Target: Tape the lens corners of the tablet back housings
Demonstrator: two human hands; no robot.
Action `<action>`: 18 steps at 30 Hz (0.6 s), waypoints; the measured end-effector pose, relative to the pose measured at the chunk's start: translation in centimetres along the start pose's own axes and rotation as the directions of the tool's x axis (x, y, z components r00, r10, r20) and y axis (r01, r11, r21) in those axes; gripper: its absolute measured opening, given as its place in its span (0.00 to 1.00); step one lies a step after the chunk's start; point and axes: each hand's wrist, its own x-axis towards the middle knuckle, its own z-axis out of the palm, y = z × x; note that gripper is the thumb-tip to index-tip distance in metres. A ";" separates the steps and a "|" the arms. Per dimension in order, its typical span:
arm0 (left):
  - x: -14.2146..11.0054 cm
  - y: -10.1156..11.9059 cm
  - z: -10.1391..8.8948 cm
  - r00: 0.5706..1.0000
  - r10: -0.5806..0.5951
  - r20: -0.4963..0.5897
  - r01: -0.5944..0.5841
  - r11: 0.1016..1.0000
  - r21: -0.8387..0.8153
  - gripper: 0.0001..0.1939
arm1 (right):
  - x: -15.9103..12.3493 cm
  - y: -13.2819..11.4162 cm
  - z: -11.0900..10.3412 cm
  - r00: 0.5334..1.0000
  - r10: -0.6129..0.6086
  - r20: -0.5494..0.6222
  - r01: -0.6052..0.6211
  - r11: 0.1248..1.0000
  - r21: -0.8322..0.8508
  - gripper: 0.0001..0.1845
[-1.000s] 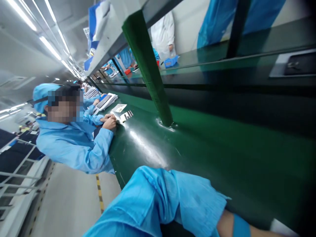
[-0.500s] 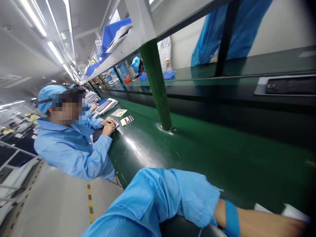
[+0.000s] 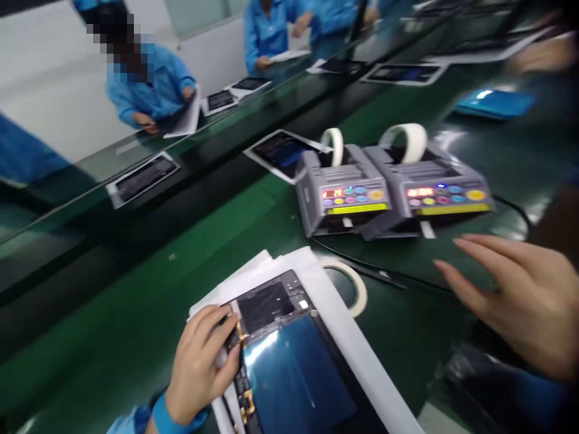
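A tablet without its back cover (image 3: 294, 367) lies on white sheets (image 3: 339, 313), its inner parts and a shiny blue panel showing. My left hand (image 3: 203, 355) grips the tablet's left edge with bent fingers and thumb. To the right, my right hand (image 3: 520, 295) hangs open in the air, thumb and fingers apart and nothing between them. Just beyond its fingertips stands a grey tape dispenser (image 3: 438, 187), a short white strip (image 3: 427, 229) sticking out of its front. A second tape dispenser (image 3: 344, 187) stands beside it, also with a strip out.
A tape roll (image 3: 357, 292) lies right of the sheets, near a black cable (image 3: 384, 274). Behind the dispensers is another tablet (image 3: 280, 150). Blue packets (image 3: 495, 103) lie at the back right. Co-workers sit across the green bench (image 3: 149, 289), one person (image 3: 154, 84) handling a sheet.
My view has swung right, from a neighbouring co-worker and my outstretched sleeved arm to the tablet and dispensers. Both my hands now show.
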 end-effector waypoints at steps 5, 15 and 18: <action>0.9 0.5 -0.8 0.998 0.069 -0.006 -0.068 0.995 0.073 0.15 | 1.1 -1.1 1.1 0.967 -0.223 -0.125 0.221 0.975 -0.030 0.25; 0.7 1.0 -0.6 1.000 -0.007 -0.028 0.008 0.999 0.032 0.17 | 6.3 -6.6 3.9 0.938 -0.331 -0.100 0.335 0.942 0.022 0.11; 0.5 1.1 -0.5 0.999 -0.023 -0.028 0.023 1.000 0.003 0.17 | 6.5 -6.4 4.9 0.930 -0.360 -0.077 0.358 0.933 -0.046 0.07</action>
